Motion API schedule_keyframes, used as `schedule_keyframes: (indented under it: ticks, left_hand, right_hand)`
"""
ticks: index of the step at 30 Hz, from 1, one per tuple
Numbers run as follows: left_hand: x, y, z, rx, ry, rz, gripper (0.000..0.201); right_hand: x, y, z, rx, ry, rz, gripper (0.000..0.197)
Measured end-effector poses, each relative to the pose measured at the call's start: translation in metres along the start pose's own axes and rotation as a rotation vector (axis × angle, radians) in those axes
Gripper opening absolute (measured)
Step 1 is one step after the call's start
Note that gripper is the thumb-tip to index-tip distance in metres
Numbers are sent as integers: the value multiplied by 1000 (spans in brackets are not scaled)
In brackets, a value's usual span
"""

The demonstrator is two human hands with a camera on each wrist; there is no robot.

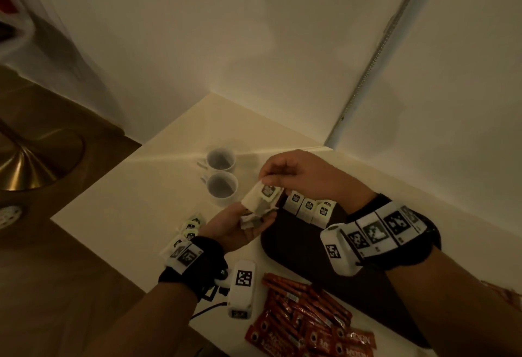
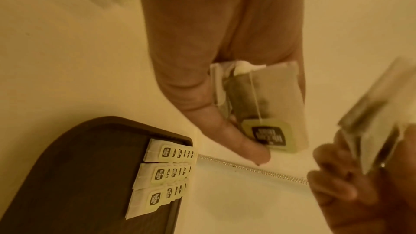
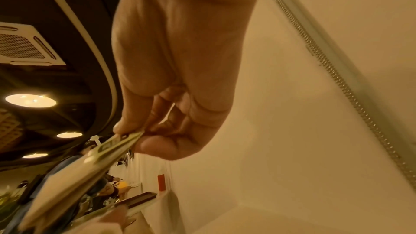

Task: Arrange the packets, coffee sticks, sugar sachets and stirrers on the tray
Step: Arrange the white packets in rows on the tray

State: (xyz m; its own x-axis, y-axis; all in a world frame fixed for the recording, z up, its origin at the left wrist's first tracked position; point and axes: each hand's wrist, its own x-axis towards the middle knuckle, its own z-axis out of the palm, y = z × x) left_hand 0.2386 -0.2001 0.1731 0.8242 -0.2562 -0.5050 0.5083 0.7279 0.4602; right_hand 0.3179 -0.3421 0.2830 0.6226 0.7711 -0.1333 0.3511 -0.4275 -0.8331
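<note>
My left hand [image 1: 251, 222] lies palm up beside the dark brown tray [image 1: 296, 246] and holds a small stack of tea bag packets [image 2: 268, 106] under its thumb. Just above it, my right hand [image 1: 264, 177] pinches one tea bag packet [image 1: 262, 195] by its top edge; the right wrist view shows that packet [image 3: 108, 150] edge-on between thumb and fingers. Three rows of tea bag packets [image 1: 309, 207] stand at the tray's far end [image 2: 166, 172]. Red coffee sticks [image 1: 305, 322] lie in a heap on the table near me. I see no sugar sachets or stirrers.
Two white cups [image 1: 221, 176] stand on the table beyond my left hand. Several loose tea bag packets [image 1: 189, 229] lie left of my left wrist. The white table [image 1: 127, 201] sits in a wall corner; a metal strip [image 1: 375, 54] runs up the right wall.
</note>
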Motion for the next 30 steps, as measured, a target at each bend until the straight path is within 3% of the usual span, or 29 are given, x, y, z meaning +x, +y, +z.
schedule_keyframes:
  ticks: [2,3,6,8,10,13,18,23,27,30]
  left_hand:
    - [3,1,-1,-17,-41,42,50]
    - [5,2,0,-18,-48,58,49]
    - [4,8,11,-52,2,92,16]
    - [7,10,14,-27,24,68,31]
    - [8,11,18,-33,47,30,31]
    - [11,10,19,101,111,23,30]
    - [4,15,25,186,64,64,50]
    - [1,28,41,269,-33,214,24]
    - [4,36,50,125,-122,197,10]
    - [5,37,57,199,-104,285,8]
  right_hand:
    - [-4,2,-6,-17,0,40,8]
    - [-5,2,-8,-15,13,54,8]
    - [-7,0,-16,26,11,68,9]
    - [-7,-2,-20,-8,-63,60,12]
    - [-4,0,-20,-135,-110,69,17]
    - [3,4,-17,-310,5,58,21]
    - [4,-9,-26,-308,97,-12,10]
    - [0,-37,-40,-449,192,-67,12]
    - [-1,-53,-48,-651,130,-37,18]
    - [0,-59,-50,-704,85,3,22]
